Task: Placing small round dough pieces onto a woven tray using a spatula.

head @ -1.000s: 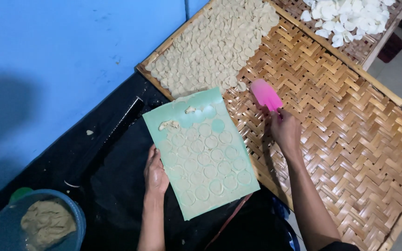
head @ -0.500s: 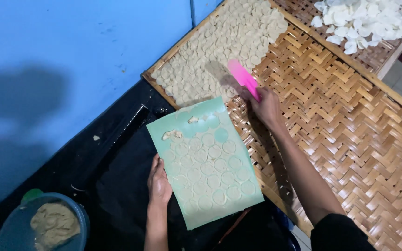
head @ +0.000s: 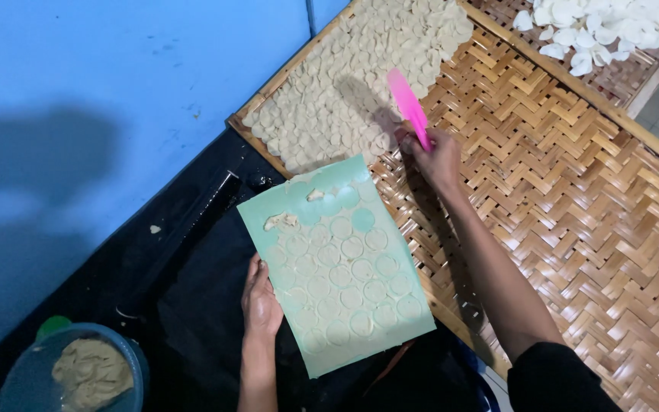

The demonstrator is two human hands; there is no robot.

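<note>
Right hand point(head: 438, 156), centre of frame, fingers closed around the handle of a pink spatula point(head: 408, 107). Blade points up and away, its tip over the patch of pale dough discs point(head: 360, 84) laid in close rows on the woven bamboo tray point(head: 573, 206). A second ago the spatula sat lower, just beside the top edge of the green sheet; it has since travelled up to the disc patch, so a lifted piece is likely being set down there, though the blade hides any disc.

Left hand point(head: 259, 305), lower centre, fingers spread flat and narrow on the near-left edge of the green sheet point(head: 337, 267), pinning it; nothing gripped. The sheet lies tilted on the black surface point(head: 192, 305), its far corner overlapping the tray's rim. It carries rows of round dough discs; several circles at the top row look bare, with scraps of dough left near the upper left corner. Position of sheet and left hand much as before.

Lower left of frame: blue bowl point(head: 36, 381) with a lump of beige dough point(head: 91, 372), well apart from both hands. Upper right: a second tray holding white, curled chips point(head: 612, 27). Blue wall fills upper left.
</note>
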